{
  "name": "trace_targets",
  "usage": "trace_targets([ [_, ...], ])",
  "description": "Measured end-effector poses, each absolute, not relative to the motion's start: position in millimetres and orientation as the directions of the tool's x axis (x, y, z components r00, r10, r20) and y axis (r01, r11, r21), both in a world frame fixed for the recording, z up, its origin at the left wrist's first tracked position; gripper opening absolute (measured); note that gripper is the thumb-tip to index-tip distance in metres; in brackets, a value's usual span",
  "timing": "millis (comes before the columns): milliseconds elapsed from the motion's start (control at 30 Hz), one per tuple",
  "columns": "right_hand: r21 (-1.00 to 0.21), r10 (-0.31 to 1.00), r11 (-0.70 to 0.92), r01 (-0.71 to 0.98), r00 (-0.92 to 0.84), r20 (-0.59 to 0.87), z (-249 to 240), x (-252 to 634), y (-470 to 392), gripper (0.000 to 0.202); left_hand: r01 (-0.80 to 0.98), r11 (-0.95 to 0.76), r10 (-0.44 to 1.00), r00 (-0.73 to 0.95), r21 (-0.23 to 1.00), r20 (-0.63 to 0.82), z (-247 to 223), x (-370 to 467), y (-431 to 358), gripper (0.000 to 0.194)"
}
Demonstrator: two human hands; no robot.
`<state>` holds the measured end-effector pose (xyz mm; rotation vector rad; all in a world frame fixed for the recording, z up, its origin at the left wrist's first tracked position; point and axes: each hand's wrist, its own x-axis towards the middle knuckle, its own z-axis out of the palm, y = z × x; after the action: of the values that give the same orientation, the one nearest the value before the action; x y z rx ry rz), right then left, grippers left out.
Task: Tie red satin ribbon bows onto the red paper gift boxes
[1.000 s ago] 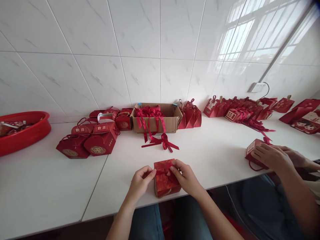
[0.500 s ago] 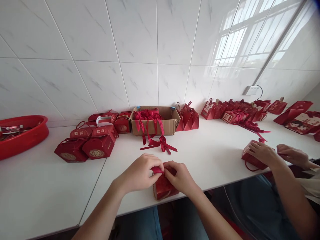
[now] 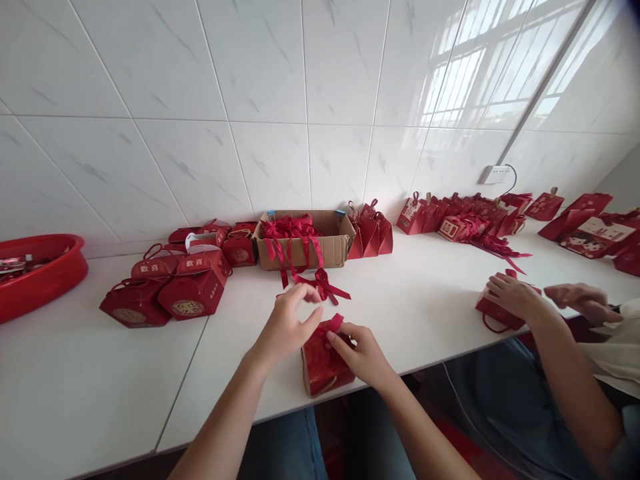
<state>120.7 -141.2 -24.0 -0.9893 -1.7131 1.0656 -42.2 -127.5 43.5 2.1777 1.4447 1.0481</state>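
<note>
A small red gift box [image 3: 325, 370] with twisted rope handles lies at the table's front edge before me. My right hand [image 3: 363, 350] rests at its upper right, thumb and fingers pinching a red ribbon [image 3: 337, 322] on the box. Raised above the box's left side, my left hand [image 3: 294, 320] has its thumb and fingers apart with nothing between them. Just beyond my hands lie red ribbon bows [image 3: 324, 287], in front of an open cardboard box [image 3: 330, 253] with more red ribbons hanging over its side.
Red gift boxes [image 3: 193, 283] stand at the left, beside a red basin [image 3: 45, 280]. More red boxes [image 3: 370, 233] line the wall. At the right, a co-worker's hand [image 3: 515, 297] lies on another red box [image 3: 500, 313]. A white socket [image 3: 495, 175] is on the wall.
My left hand has let go of the ribbon and lifted up and away, its fingers opening. My right hand stays at the box. The view has shifted slightly.
</note>
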Motion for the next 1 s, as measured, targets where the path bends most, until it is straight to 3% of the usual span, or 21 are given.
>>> trace_targets([
  [100,-0.941,0.908,0.32,0.111,-0.32,0.271,-22,122,-141,0.024,0.574,-0.349,0.935,0.269,0.741,0.232,21,-53,-143,0.02],
  [167,-0.941,0.907,0.328,0.079,-0.306,0.291,-23,122,-141,0.023,0.544,-0.309,0.947,0.255,0.78,0.197,5,-54,-148,0.024],
  [500,-0.943,0.925,0.316,0.101,-0.253,0.283,-29,120,-140,0.016,0.448,-0.269,0.958,0.03,0.853,0.286,-29,-42,-151,0.015],
  [667,-0.94,0.911,0.324,0.105,-0.302,0.28,-24,121,-142,0.017,0.342,-0.251,0.968,0.065,0.906,0.243,-22,-42,-153,0.021],
  [800,-0.938,0.92,0.324,0.127,-0.274,0.281,-25,119,-143,0.019,0.319,-0.27,0.963,0.079,0.908,0.259,-20,-42,-152,0.01],
  [1000,-0.953,0.951,0.273,0.129,-0.184,0.247,-31,116,-144,0.018,0.426,-0.315,0.949,0.124,0.848,0.29,-23,-46,-158,0.011],
])
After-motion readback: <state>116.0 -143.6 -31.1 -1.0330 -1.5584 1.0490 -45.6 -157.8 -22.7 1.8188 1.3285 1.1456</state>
